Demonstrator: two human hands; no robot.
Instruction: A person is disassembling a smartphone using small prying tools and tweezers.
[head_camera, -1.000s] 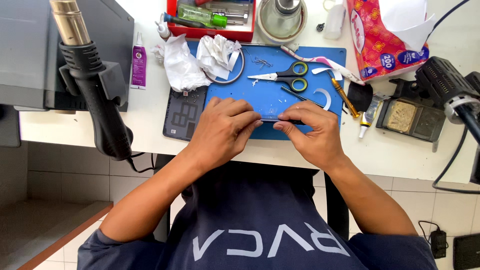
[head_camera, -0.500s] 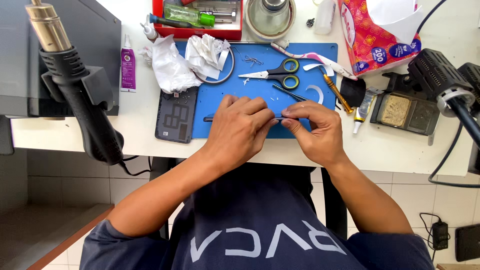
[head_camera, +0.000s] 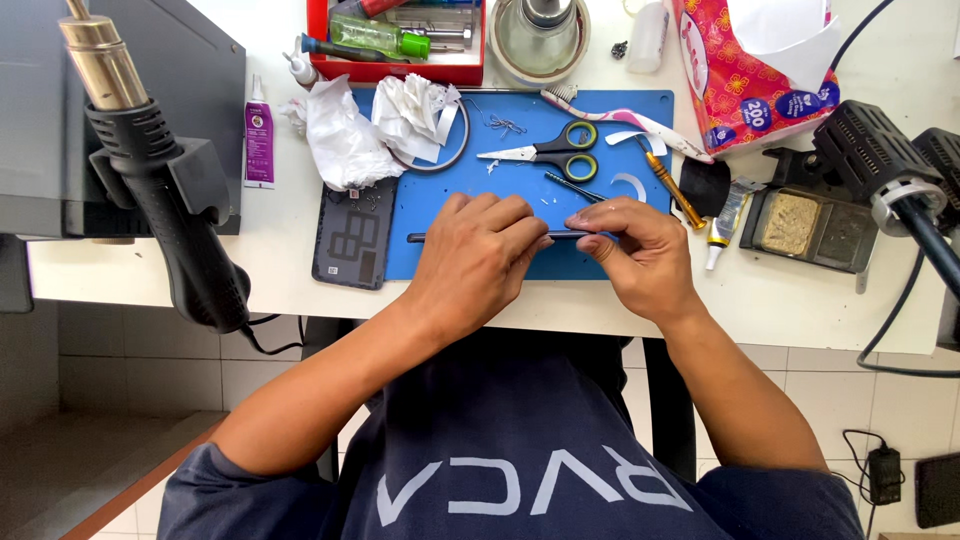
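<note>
Moved: both hands sit slightly lower on the blue mat (head_camera: 610, 255) than before.
Left hand (head_camera: 475, 262): fingers pinch the thin dark strip (head_camera: 425, 237), steadying it.
Right hand (head_camera: 640, 255): fingers clamp its other end.

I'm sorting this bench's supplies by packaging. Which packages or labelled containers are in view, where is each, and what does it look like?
Tissue pack: top right, soft red floral bag, white tissue sticking out.
Purple tube: left of the blue mat, slim, white cap.
White bottle: top centre, small, plain.
Small tube: right of the mat, silvery, white nozzle.
</note>
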